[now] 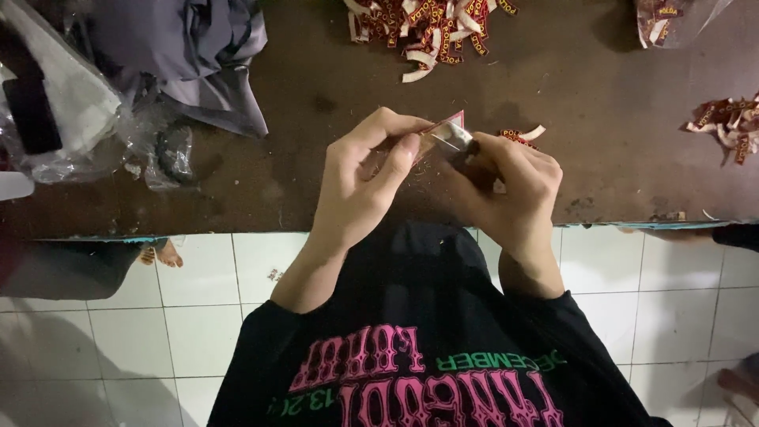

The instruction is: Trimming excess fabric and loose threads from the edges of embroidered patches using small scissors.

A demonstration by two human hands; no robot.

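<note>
I am looking down at my own two hands, held together just above the near edge of a dark brown worktable (601, 119). Between them is one small woven label (447, 126), dark red with a pale back, folded to a point that sticks up past my fingers.

My left hand (365, 175) is curled, thumb pressed along the label's left side, fingers bent over the top. My right hand (510, 190) is closed too, pinching the label's right side; something small and dark seems tucked in that grip, too hidden to identify. Both wrists angle inward from my black printed shirt (419, 348), so the knuckles nearly meet.

To do this fold well, I judge the thumbs should stay close to the crease, pressing evenly so the edges line up before the label is let go.

Beyond the label, at the table's far edge, lies a loose heap of labels (431, 28). A smaller cluster (727, 126) sits far to the label's right. Far left of it are grey folded cloth (198, 55) and clear plastic bags (71, 111). Below the table edge is a white tiled floor (126, 340).
</note>
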